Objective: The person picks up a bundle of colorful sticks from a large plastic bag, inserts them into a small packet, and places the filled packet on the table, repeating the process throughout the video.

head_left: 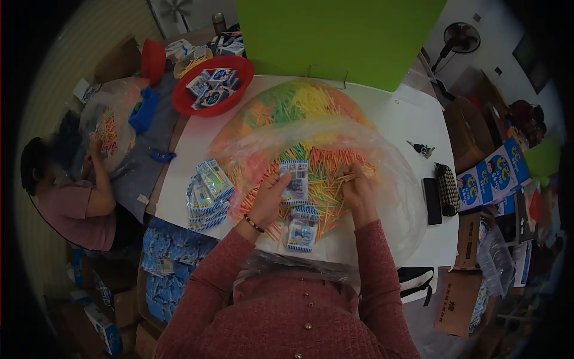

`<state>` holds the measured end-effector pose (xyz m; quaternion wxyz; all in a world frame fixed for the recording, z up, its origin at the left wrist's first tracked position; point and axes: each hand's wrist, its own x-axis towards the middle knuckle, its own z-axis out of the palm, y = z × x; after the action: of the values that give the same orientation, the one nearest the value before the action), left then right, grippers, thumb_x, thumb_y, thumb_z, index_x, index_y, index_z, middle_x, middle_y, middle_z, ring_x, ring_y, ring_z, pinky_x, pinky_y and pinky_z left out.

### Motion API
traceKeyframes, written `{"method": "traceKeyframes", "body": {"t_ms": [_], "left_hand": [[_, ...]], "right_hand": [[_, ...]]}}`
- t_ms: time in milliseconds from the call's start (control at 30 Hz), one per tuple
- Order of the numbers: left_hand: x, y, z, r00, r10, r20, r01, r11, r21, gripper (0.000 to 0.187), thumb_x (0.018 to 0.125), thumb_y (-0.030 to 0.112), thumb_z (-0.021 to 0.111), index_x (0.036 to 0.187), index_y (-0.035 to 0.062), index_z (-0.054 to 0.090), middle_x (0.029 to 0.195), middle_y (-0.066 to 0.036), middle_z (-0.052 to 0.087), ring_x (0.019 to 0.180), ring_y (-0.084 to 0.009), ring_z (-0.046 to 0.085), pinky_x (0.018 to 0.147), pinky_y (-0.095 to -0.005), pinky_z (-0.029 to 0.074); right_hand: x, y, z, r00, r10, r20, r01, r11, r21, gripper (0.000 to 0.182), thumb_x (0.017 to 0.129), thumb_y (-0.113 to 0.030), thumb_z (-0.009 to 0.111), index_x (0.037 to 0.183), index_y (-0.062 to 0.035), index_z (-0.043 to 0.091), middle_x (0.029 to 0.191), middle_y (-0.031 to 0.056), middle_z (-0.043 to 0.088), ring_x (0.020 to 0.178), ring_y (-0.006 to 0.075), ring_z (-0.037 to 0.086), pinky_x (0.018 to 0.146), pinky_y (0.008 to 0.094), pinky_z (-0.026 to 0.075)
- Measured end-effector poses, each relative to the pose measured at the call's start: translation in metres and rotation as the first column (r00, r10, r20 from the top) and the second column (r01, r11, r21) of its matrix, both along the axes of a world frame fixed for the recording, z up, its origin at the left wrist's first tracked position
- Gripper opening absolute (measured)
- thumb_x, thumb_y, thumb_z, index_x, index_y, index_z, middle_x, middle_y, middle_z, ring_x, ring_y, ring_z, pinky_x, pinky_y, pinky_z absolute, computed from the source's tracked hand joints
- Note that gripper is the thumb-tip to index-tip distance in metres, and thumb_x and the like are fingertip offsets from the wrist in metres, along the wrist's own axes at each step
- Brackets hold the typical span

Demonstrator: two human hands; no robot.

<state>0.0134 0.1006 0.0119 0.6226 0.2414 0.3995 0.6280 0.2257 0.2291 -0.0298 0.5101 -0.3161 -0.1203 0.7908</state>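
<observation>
My left hand (270,196) holds a small blue-and-white packet (294,181) upright over a large clear plastic bag (397,179) full of thin coloured sticks (323,164). To its right, my right hand (359,190) is closed at the sticks, with some pale sticks at its fingertips. Another packet (302,229) lies on the bag near my body, below the first one. Left of my left hand, a stack of similar packets (209,194) rests on the white table (185,161).
A red basin (239,99) with packets stands at the back left. Keys (422,148), a black phone (431,201) and a checked pouch (446,189) lie at the right. Another person (84,200) sits at the far left with a bag of sticks (107,131).
</observation>
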Motion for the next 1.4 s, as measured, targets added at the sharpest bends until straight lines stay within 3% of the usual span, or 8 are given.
{"method": "traceKeyframes", "body": {"t_ms": [233, 300, 400, 500, 700, 1200, 1300, 1400], "left_hand": [[0.0, -0.004, -0.004, 0.996, -0.07, -0.048, 0.07, 0.998, 0.003, 0.023, 0.099, 0.016, 0.054, 0.115, 0.0015, 0.063, 0.103, -0.003, 0.068, 0.092, -0.0115, 0.065, 0.08, -0.03, 0.056], [-0.004, -0.007, -0.004, 0.985, -0.074, -0.153, 0.075, 0.997, 0.005, 0.023, 0.098, 0.014, 0.056, 0.115, 0.001, 0.063, 0.103, -0.003, 0.069, 0.093, -0.0113, 0.065, 0.082, -0.0295, 0.055], [-0.008, -0.009, 0.003, 0.933, -0.016, -0.359, 0.034, 0.998, 0.043, 0.021, 0.095, 0.01, 0.058, 0.112, 0.0003, 0.066, 0.102, -0.004, 0.07, 0.093, -0.0112, 0.065, 0.084, -0.0273, 0.053], [-0.002, -0.01, 0.009, 0.968, 0.05, -0.247, -0.032, 0.997, 0.077, 0.015, 0.093, 0.013, 0.065, 0.1, 0.0024, 0.072, 0.089, 0.002, 0.069, 0.083, -0.0055, 0.062, 0.07, -0.0207, 0.049], [-0.001, -0.013, 0.004, 0.864, -0.023, -0.503, 0.082, 0.992, 0.096, 0.014, 0.09, 0.013, 0.067, 0.098, 0.0034, 0.074, 0.079, 0.004, 0.068, 0.069, -0.0017, 0.056, 0.059, -0.0189, 0.044], [0.017, -0.013, 0.003, 0.928, 0.074, -0.366, 0.003, 0.979, 0.206, 0.016, 0.09, 0.01, 0.067, 0.1, -0.0009, 0.071, 0.086, -0.001, 0.071, 0.077, -0.0041, 0.061, 0.069, -0.0215, 0.049], [0.014, -0.014, 0.007, 0.914, -0.047, -0.404, 0.092, 0.991, 0.092, 0.017, 0.091, 0.011, 0.066, 0.103, -0.0006, 0.071, 0.088, -0.001, 0.071, 0.08, -0.0044, 0.062, 0.071, -0.0217, 0.05], [0.015, -0.012, 0.007, 0.896, -0.04, -0.442, 0.106, 0.987, 0.124, 0.018, 0.092, 0.011, 0.064, 0.103, -0.001, 0.071, 0.087, -0.002, 0.071, 0.08, -0.0043, 0.062, 0.072, -0.0214, 0.05]], "right_hand": [[-0.024, -0.036, 0.037, 0.984, -0.113, 0.137, 0.092, 0.984, 0.152, 0.009, 0.098, -0.004, 0.049, 0.105, -0.0045, 0.054, 0.09, 0.0049, 0.055, 0.079, 0.0167, 0.055, 0.072, 0.0296, 0.049], [-0.014, -0.036, 0.022, 0.708, -0.249, 0.66, -0.315, 0.726, 0.611, 0.009, 0.099, -0.007, 0.05, 0.102, -0.0033, 0.057, 0.097, 0.0052, 0.06, 0.086, 0.0158, 0.059, 0.075, 0.0279, 0.047], [-0.008, -0.039, 0.002, 0.326, -0.499, 0.803, -0.657, 0.491, 0.572, 0.012, 0.1, -0.011, 0.048, 0.1, -0.0045, 0.058, 0.095, 0.0027, 0.062, 0.085, 0.0108, 0.058, 0.074, 0.0274, 0.046], [-0.011, -0.04, 0.018, 0.614, -0.143, 0.777, -0.456, 0.739, 0.496, 0.018, 0.102, -0.017, 0.045, 0.099, -0.0049, 0.059, 0.098, 0.0053, 0.064, 0.089, 0.0127, 0.058, 0.077, 0.0299, 0.047], [-0.036, -0.066, 0.101, 0.927, 0.021, 0.374, -0.279, 0.704, 0.653, 0.032, 0.105, -0.024, 0.038, 0.101, -0.0003, 0.059, 0.108, 0.0097, 0.067, 0.112, 0.0232, 0.058, 0.1, 0.0359, 0.042], [-0.042, -0.075, 0.103, 0.618, -0.303, 0.726, -0.712, 0.178, 0.68, 0.012, 0.103, -0.016, 0.04, 0.102, -0.0069, 0.048, 0.114, 0.0138, 0.066, 0.134, 0.0289, 0.039, 0.11, 0.0448, 0.029], [-0.045, -0.078, 0.1, 0.868, -0.043, 0.495, -0.425, 0.451, 0.785, 0.014, 0.102, -0.015, 0.04, 0.099, -0.0059, 0.05, 0.116, 0.0134, 0.065, 0.137, 0.0299, 0.036, 0.112, 0.0461, 0.025], [-0.041, -0.068, 0.097, 0.758, -0.132, 0.638, -0.562, 0.363, 0.743, 0.015, 0.102, -0.015, 0.041, 0.098, -0.0058, 0.053, 0.116, 0.0126, 0.065, 0.139, 0.0299, 0.033, 0.112, 0.0464, 0.025]]}}
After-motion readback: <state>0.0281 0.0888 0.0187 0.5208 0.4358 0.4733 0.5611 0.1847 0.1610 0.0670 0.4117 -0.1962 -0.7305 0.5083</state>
